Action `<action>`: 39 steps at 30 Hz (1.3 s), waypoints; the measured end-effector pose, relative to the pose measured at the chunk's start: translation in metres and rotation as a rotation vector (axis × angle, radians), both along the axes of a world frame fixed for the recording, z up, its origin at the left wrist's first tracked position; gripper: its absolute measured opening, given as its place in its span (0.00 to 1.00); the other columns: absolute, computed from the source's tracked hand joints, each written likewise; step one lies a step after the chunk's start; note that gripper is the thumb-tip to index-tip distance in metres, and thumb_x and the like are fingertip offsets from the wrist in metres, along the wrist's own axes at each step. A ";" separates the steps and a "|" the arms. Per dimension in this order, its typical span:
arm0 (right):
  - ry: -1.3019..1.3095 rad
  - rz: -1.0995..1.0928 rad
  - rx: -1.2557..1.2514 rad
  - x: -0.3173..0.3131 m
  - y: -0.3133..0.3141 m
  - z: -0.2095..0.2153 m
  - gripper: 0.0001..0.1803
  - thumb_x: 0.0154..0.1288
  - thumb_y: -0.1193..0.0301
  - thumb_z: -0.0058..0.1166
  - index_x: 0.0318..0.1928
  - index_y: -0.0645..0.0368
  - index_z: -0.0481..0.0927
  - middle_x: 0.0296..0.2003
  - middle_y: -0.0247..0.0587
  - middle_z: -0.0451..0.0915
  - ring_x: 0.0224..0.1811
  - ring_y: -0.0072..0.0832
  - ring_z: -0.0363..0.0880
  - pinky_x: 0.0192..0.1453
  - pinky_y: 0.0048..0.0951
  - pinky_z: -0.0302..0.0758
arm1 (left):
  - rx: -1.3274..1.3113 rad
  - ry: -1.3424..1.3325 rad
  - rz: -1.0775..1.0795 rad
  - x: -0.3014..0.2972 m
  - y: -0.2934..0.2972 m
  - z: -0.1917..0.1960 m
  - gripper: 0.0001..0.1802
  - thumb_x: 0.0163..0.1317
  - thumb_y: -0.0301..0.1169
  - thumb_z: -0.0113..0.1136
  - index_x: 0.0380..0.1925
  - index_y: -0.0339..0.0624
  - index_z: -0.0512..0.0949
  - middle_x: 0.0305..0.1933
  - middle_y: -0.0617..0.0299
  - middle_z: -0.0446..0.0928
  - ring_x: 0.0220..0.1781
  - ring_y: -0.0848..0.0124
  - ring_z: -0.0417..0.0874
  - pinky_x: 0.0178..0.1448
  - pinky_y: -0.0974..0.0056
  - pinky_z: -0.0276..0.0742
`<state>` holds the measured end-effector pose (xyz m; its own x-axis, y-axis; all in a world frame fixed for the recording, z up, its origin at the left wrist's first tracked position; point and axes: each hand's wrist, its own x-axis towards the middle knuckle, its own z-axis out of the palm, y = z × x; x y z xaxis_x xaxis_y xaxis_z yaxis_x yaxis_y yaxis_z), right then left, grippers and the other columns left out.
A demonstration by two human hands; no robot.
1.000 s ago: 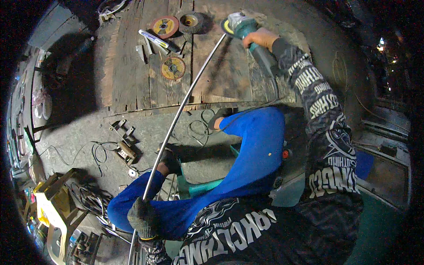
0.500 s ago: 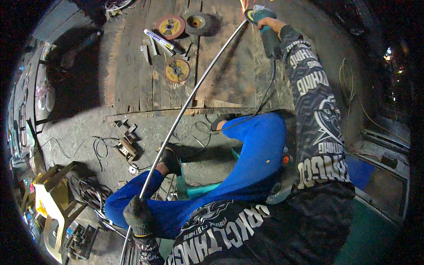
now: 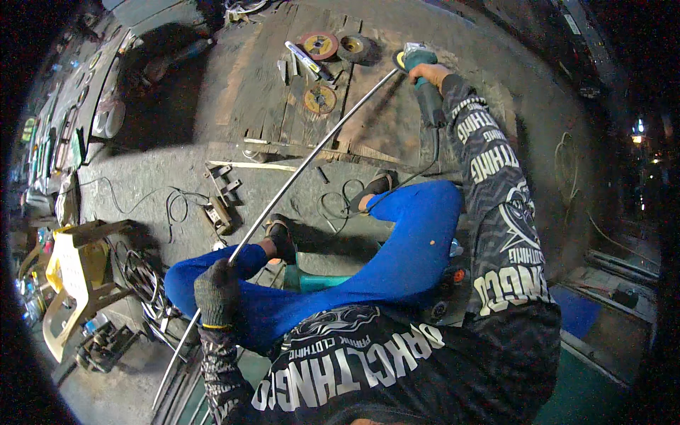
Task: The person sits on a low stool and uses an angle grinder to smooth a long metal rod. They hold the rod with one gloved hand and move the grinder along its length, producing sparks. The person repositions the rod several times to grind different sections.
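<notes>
In my gloved left hand [image 3: 218, 292] is a long thin metal rod [image 3: 309, 161], gripped near its lower end beside my knee. The rod slants up and to the right across the wooden boards [image 3: 244, 99]. My bare right hand [image 3: 429, 73] is closed around a green angle grinder [image 3: 428, 103] at the far right of the boards. The grinder's disc, at its head, is right by the rod's far tip; whether they touch I cannot tell. No sparks show. My right fingers are partly hidden behind the tool.
On the boards lie an orange-rimmed disc [image 3: 316, 46], a grey wheel [image 3: 354, 49], another disc [image 3: 319, 100], a marker [image 3: 307, 60] and small metal pieces [image 3: 282, 71]. A metal clamp-like part [image 3: 218, 214] and looped cable are on the floor. A yellowish plastic chair [image 3: 71, 273] stands left.
Sparks at the grinder have stopped. The view has shifted, so the boards and grinder appear lower. Both hands keep their hold on the rod and grinder.
</notes>
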<state>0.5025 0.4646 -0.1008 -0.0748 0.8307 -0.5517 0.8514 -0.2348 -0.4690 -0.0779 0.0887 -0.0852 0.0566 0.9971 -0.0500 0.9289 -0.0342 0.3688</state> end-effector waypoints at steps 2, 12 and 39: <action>0.002 0.058 0.000 -0.021 -0.026 0.006 0.12 0.65 0.70 0.48 0.45 0.46 0.83 0.50 0.34 0.82 0.55 0.31 0.78 0.61 0.31 0.72 | -0.040 -0.001 0.011 -0.002 -0.002 0.000 0.10 0.63 0.37 0.61 0.28 0.43 0.78 0.23 0.49 0.78 0.26 0.48 0.81 0.28 0.50 0.74; 0.277 -0.175 0.058 -0.121 -0.141 0.015 0.09 0.44 0.66 0.67 0.26 0.56 0.85 0.31 0.33 0.83 0.33 0.27 0.79 0.40 0.30 0.74 | -0.145 0.082 0.039 -0.006 -0.032 0.006 0.14 0.65 0.43 0.57 0.34 0.45 0.81 0.28 0.48 0.81 0.32 0.47 0.84 0.35 0.46 0.77; 0.001 0.197 0.077 -0.320 -0.285 0.040 0.30 0.30 0.52 0.72 0.24 0.70 0.83 0.29 0.58 0.84 0.30 0.46 0.84 0.38 0.38 0.81 | -0.290 0.036 0.089 0.014 -0.018 0.036 0.21 0.64 0.47 0.53 0.44 0.42 0.83 0.39 0.43 0.83 0.43 0.45 0.85 0.47 0.46 0.79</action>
